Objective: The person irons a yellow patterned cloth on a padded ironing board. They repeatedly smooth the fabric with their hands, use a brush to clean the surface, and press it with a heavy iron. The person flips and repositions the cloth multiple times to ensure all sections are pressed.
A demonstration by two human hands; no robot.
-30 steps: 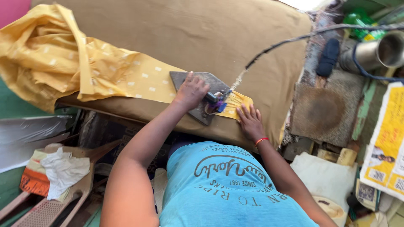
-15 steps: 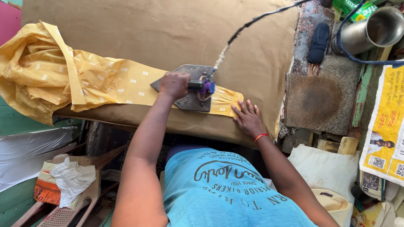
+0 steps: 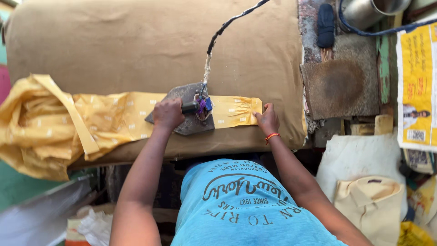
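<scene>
Now — left hand [image 3: 167, 114] gripping iron [image 3: 184, 109] | right hand [image 3: 268, 119] flat, pinning yellow cloth [image 3: 232, 111]

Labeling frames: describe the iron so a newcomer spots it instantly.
Find the wide brown padded table; along its near edge lies a yellow cloth. The iron sits on that cloth under the left hand: grey, wedge-shaped, the only thing trailing a cord.
</scene>
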